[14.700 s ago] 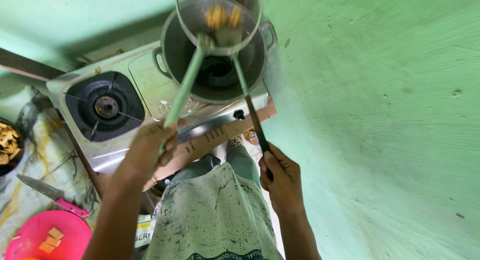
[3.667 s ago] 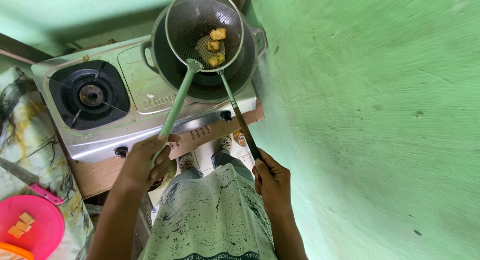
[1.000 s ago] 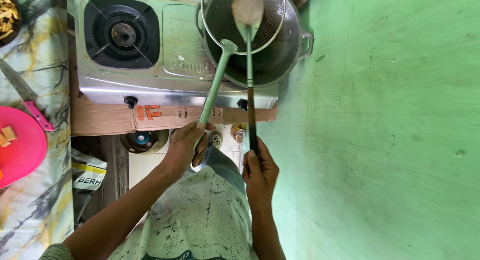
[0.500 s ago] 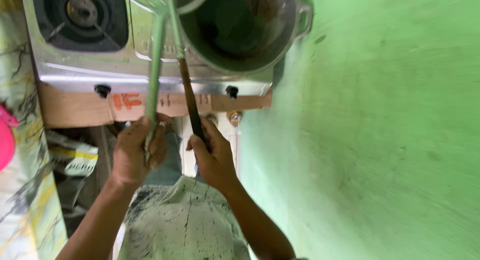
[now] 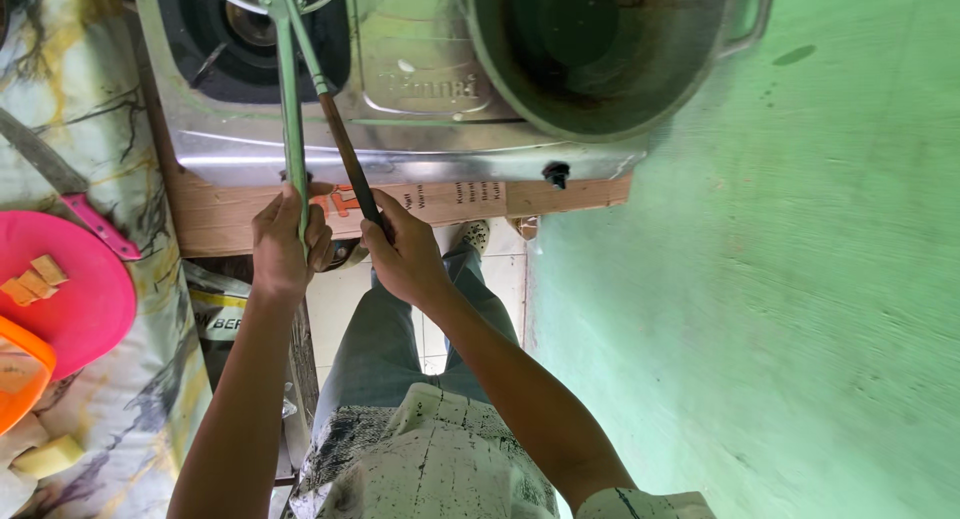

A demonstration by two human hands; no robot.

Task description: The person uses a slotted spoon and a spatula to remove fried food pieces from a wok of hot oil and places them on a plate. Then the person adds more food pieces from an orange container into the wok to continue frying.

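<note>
Left hand (image 5: 285, 244) is gripping the green skimmer handle (image 5: 290, 129), right hand (image 5: 405, 254) is clasping the dark utensil handle (image 5: 345, 154), both angling heads over the stove's left burner (image 5: 250, 29), clear of the pot (image 5: 590, 49).

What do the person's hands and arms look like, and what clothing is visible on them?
Both the left hand and the right hand are bare, with no gloves, rings or watch visible. The forearms are uncovered. A pale, dark-speckled short sleeve shows on the right arm; the shirt matches.

A yellow-and-white printed bag (image 5: 222, 309) sits below the stove's cardboard base (image 5: 440, 201).
</note>
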